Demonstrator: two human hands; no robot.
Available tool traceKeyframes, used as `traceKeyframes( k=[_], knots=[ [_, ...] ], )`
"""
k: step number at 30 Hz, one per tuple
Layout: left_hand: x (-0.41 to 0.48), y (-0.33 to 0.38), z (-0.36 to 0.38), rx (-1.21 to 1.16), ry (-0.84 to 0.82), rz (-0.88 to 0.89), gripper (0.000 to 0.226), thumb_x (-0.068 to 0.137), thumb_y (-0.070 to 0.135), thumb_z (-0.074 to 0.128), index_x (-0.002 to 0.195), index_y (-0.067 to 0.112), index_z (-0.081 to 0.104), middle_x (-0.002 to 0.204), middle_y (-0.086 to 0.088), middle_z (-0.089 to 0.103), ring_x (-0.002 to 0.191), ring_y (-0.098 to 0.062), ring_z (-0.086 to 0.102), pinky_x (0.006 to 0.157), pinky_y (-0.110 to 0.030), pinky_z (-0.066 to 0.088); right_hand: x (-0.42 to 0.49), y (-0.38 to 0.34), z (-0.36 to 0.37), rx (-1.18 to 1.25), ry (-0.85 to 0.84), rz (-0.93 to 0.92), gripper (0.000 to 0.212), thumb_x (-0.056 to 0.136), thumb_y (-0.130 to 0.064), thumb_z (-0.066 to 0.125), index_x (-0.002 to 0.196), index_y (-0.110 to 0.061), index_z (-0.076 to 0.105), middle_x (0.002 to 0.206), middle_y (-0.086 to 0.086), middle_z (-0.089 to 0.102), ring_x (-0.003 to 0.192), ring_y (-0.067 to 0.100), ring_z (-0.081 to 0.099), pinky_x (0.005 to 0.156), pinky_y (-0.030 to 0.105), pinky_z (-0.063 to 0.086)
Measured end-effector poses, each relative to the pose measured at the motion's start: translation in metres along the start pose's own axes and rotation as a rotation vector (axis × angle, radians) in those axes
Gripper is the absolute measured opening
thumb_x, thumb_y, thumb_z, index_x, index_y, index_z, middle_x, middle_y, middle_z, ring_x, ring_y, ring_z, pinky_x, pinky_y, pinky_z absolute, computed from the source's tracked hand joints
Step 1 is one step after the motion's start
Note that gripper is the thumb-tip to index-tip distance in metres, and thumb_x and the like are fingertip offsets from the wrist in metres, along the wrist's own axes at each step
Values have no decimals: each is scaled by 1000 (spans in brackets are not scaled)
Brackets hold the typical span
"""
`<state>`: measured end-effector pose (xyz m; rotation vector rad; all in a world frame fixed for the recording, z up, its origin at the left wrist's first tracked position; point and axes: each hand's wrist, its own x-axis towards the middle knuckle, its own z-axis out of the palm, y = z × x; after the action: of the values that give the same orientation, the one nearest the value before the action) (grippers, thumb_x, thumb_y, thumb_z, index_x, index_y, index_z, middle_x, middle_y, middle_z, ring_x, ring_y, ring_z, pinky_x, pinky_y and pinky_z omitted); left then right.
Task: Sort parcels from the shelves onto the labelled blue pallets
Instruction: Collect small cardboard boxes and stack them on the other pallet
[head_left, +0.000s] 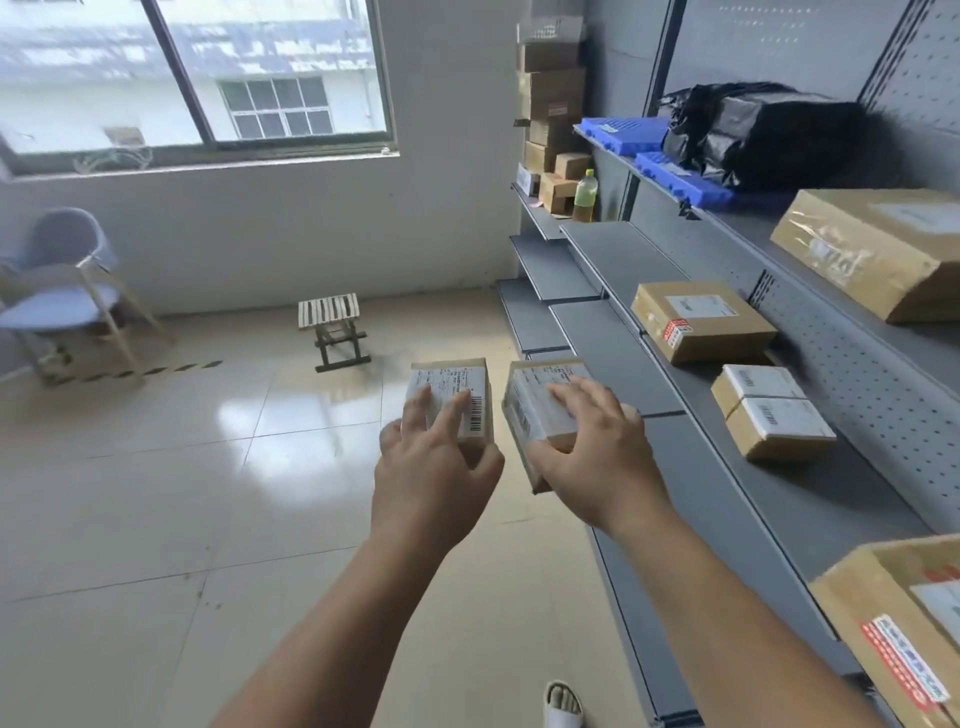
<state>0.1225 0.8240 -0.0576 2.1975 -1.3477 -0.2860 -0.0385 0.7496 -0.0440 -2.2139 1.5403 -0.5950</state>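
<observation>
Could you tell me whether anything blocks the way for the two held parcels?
The left hand grips the left parcel, the right hand the right parcel. A small stool stands on the floor ahead, a chair far left; no floor pallet shows.

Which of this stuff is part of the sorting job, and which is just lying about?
Job: left hand gripping left parcel; right hand gripping right parcel; shelf parcels.
Lying about: blue chair, folding stool, drink bottle, black plastic bags.
</observation>
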Motion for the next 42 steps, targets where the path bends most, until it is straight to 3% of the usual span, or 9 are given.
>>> traceKeyframes(
  k=[9,20,31,39,42],
  knots=[
    [137,27,1,-14,74,-68,68,86,55,55,151,47,35,166,8,20,144,-28,24,113,-43,33,162,3,-3,4,-68,-151,75,76,-49,51,149,-31,44,158,-10,36,134,27,34,113,40,30],
    [283,37,0,-5,149,-119,69,84,57,53,150,49,34,166,9,20,141,-24,25,112,-42,34,319,-20,6,77,-19,-247,78,72,-53,47,148,-33,45,157,-8,38,132,27,36,108,44,38],
    [478,-13,-15,-29,140,-44,69,84,57,54,149,52,33,167,10,19,145,-21,20,114,-43,31,488,-80,55,-4,66,-178,78,72,-54,47,148,-33,45,158,-9,37,130,27,36,106,42,38],
    [609,-29,-24,-13,93,66,66,82,59,50,146,54,34,164,9,23,142,-26,27,110,-49,41,589,-103,75,-32,154,-62,75,72,-52,49,144,-30,50,155,-7,40,125,30,39,104,41,37],
    [650,-24,-18,4,77,103,66,83,57,52,146,52,36,164,7,24,141,-29,31,110,-45,36,624,-103,79,-33,159,-39,73,75,-50,51,145,-29,50,155,-6,40,126,30,39,104,43,37]
  ],
)
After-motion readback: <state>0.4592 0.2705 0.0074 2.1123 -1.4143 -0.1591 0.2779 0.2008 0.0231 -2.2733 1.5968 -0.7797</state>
